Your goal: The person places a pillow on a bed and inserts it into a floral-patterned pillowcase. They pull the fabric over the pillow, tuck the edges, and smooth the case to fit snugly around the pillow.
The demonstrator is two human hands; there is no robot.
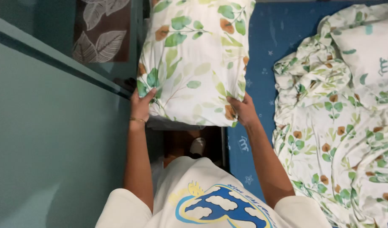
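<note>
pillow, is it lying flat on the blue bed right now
No, the pillow is held up off the blue bed, gripped at its lower corners by the left hand and right hand.

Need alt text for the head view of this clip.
Both hands, left hand and right hand, grip the lower corners of a leaf-print pillow held up beside a blue bed sheet with a crumpled matching duvet.

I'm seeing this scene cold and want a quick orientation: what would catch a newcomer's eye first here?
First, the big leaf-printed pillow at top centre, held up by both hands: the left hand gripping its lower left corner, the right hand its lower right. Next, the rumpled bedding in the same leaf print heaped on the right over a dark blue sheet. On the left runs a plain teal wall.
</note>
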